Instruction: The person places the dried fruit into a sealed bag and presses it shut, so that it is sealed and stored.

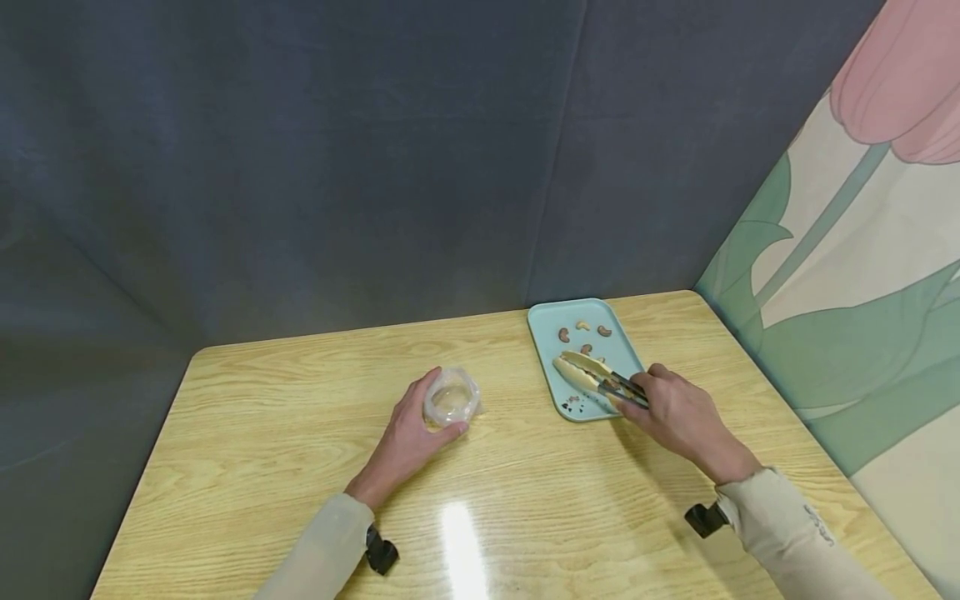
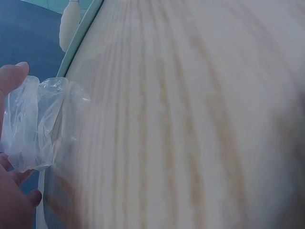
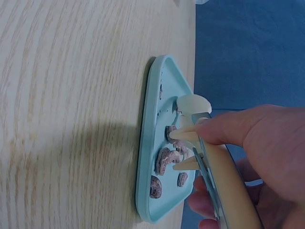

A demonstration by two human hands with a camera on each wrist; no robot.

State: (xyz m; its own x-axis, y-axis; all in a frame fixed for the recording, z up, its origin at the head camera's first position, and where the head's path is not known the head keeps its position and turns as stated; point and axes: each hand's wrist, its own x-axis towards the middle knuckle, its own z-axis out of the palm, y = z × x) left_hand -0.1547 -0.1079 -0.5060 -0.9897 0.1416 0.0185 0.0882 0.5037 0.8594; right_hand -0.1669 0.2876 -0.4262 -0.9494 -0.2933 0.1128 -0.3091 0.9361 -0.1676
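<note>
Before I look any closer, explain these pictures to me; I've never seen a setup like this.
There is no machine here, just a person's two bare hands. The wide picture comes from a camera worn on the head, looking forward and down. The other two come from a camera on each wrist, so they look tilted and close up.

On the wooden table lies a light blue tray with curved nuts and dark crumbs. The left hand holds a clear plastic bag; I cannot tell whether a cup stands inside. The right hand grips tongs, their pale ends over the tray.
</note>
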